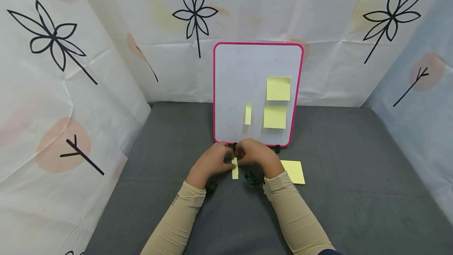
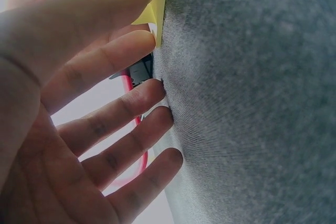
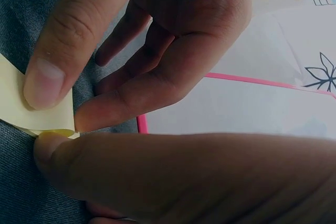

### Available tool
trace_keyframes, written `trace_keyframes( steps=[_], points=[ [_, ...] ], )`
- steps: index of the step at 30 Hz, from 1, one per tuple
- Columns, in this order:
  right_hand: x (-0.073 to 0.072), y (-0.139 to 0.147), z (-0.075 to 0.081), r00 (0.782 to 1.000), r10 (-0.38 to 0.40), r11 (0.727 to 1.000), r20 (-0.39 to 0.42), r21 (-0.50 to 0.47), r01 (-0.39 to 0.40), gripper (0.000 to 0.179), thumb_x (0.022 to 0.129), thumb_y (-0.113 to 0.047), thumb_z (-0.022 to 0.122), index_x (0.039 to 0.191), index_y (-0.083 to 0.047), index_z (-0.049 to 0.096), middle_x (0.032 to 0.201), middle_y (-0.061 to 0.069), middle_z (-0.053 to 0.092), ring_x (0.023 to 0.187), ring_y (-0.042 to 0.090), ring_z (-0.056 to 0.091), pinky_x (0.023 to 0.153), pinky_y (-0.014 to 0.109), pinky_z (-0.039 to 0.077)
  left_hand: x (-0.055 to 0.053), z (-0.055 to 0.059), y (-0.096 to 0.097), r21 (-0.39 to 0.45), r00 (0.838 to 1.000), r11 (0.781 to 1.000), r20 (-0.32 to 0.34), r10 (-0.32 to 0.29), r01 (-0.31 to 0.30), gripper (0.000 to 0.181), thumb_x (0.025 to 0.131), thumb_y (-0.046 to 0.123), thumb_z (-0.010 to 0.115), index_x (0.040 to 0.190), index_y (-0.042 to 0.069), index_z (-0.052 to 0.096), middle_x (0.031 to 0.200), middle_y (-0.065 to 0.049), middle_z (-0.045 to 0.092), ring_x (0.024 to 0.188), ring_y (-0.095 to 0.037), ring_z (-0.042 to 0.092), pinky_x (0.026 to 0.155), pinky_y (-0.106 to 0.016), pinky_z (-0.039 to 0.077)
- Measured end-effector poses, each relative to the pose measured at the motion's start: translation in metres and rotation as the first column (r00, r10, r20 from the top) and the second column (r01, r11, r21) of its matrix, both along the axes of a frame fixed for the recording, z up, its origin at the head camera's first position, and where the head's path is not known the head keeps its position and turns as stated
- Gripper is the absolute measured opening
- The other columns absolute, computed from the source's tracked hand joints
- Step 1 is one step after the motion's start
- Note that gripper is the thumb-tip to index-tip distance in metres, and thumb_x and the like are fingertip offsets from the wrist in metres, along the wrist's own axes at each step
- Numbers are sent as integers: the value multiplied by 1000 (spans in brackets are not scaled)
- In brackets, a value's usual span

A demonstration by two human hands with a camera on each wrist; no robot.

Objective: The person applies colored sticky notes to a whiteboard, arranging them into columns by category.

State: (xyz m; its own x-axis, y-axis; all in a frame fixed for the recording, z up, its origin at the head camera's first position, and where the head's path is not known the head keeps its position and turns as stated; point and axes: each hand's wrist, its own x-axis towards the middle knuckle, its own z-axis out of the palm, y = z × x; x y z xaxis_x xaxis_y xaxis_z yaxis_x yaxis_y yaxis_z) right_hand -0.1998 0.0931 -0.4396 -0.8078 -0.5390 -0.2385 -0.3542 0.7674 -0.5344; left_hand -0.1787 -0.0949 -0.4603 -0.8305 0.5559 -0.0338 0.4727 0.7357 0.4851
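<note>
A narrow yellow sticky note pad (image 1: 235,171) lies on the grey cloth between both hands. My left hand (image 1: 213,159) holds its near end between thumb and index finger; the other three fingers extend along the cloth in the left wrist view. From the opposite side, my right hand (image 1: 255,153) pinches the pad's top sheet (image 3: 50,118), thumb on its face and index fingertip at its edge. That sheet curls into a small loop at the edge in the right wrist view. The left fingertip meets the pad just below the right thumb there.
Behind the hands stands a white board (image 1: 237,78) with a pink frame on black feet. It bears two square yellow notes (image 1: 278,88) and one narrow yellow note (image 1: 248,113). A square yellow note pad (image 1: 294,172) lies right of my right wrist. Patterned cloth walls (image 1: 170,70) surround the table.
</note>
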Motion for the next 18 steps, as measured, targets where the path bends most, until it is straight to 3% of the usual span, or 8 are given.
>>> trace_keyframes(
  steps=[18],
  points=[
    [0, 0, 0, 1000, 24, 1000, -20, 12, -24, 9, 81, -8, 73, 90, -7, 72, 71, 3, 61, 62, 12, 52, 59, 30, 45, 1, 2, -1, 31, 999, 999, -29, -20, 21, 11, 87, 24, 75, 94, 15, 75, 96, -4, 61, 78, -13, 50, 72, -30, 47]
  ],
)
